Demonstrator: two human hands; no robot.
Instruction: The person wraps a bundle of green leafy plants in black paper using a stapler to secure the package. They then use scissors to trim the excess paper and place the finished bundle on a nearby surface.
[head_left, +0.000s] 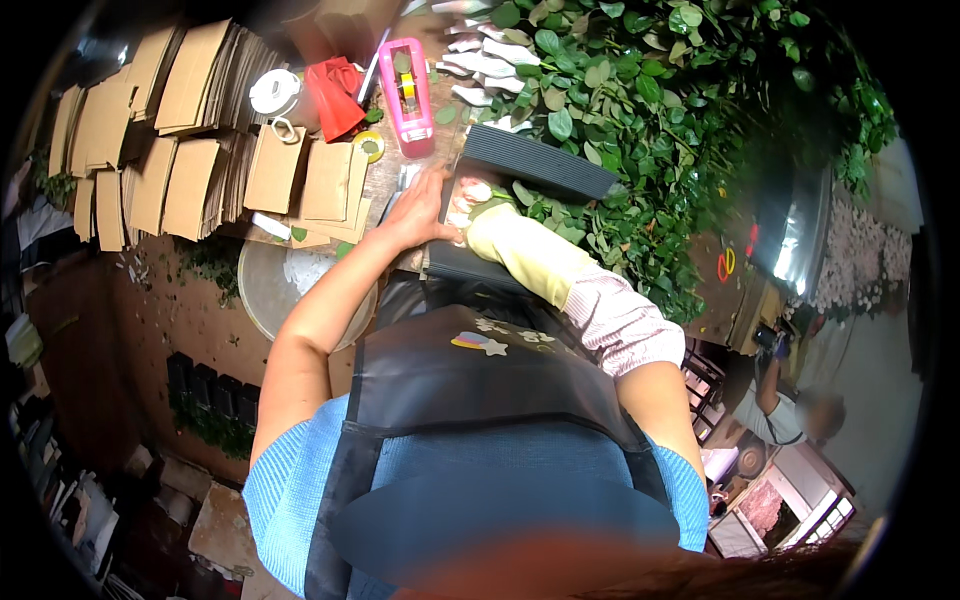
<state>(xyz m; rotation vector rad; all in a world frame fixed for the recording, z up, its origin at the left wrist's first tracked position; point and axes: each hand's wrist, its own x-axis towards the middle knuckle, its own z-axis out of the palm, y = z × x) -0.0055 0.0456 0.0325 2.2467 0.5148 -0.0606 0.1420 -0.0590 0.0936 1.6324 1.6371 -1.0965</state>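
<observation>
My left hand (418, 210) is open, its fingers stretched along the left end of a black ridged trough (540, 162). Inside the trough, pale pink roses (470, 193) lie with their heads toward that hand and their leaves to the right. My right hand (492, 228) wears a yellow glove, with a striped sleeve over the forearm. It reaches in over the trough's near wall, right beside the rose heads. Its fingers are hidden, so their grip does not show.
A pink tape dispenser (406, 100), yellow tape roll (369, 147), red bag (336, 95) and white lidded jug (278, 95) stand left of the trough. Folded cardboard (195, 85) is stacked farther left. Leafy stems (640, 130) pile up right. A person (780, 410) is at far right.
</observation>
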